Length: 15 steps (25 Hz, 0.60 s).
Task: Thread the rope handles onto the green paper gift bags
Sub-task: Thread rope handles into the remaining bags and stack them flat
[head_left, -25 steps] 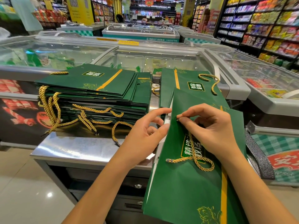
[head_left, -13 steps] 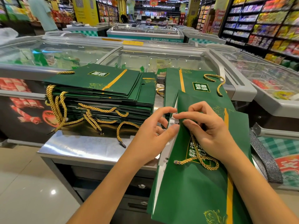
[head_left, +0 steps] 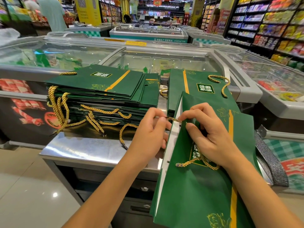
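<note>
— Where's the bag being worked on?

— The green bag (head_left: 205, 186) lies flat at the near right. It hangs over the near edge of the steel table (head_left: 82, 148), with its open top facing left.

— And the hands?

— Both are at the far end of that open edge. The left hand (head_left: 150, 130) has its grip closed, thumb and fingertips pinching the end of the gold rope (head_left: 189, 162) just left of the bag's white inner edge. The right hand (head_left: 212, 139) rests on the bag's face. Its grip is curled, thumb and forefinger pinching the green edge right where the rope end meets it.

— The rest of the rope?

— It runs under the right hand and loops out on the bag's face by the wrist.

— Anything else on the table?

— A tall stack of bags (head_left: 102, 96) on the left, with gold handles hanging off its near side. A lower pile (head_left: 197, 79) sits just beyond the hands. Glass-topped freezers (head_left: 164, 58) stand behind, and store shelves (head_left: 271, 22) are at the far right.
</note>
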Available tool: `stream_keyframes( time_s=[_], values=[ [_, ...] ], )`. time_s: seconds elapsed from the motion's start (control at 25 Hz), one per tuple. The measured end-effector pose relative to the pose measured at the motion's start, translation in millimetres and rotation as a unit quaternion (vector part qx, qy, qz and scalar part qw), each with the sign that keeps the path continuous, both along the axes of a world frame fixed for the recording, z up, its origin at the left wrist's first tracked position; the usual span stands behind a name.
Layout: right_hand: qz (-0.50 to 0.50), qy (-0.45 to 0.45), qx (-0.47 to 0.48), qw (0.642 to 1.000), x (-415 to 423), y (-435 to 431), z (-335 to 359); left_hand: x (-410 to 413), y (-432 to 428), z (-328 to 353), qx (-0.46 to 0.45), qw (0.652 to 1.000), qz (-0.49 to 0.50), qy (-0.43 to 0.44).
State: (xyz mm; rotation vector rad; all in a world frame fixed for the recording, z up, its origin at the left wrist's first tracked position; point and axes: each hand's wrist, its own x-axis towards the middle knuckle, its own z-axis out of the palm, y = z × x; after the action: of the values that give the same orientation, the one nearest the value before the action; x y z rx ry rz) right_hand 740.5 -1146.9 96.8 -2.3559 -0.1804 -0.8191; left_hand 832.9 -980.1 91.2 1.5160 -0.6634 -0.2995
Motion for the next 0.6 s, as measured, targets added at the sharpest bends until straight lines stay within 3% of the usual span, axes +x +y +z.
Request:
stream_keyframes(
  time_s=[0.16, 0.36, 0.6],
  values=[
    [-0.002, 0.005, -0.004, 1.000, -3.4, 1.5, 1.8, 0.2, 4.2, 3.3, -0.049, 0.994, -0.008, 0.102],
    [0.003, 0.019, -0.007, 1.000, -1.0, 1.5, 0.6, 2.4, 6.2, 2.0, 0.011, 0.994, -0.060, 0.088],
    [-0.029, -0.015, 0.012, 0.999, -1.4, -4.5, 0.0, 8.5, 0.1, -5.9, 0.019, 0.995, -0.039, 0.090]
  ],
)
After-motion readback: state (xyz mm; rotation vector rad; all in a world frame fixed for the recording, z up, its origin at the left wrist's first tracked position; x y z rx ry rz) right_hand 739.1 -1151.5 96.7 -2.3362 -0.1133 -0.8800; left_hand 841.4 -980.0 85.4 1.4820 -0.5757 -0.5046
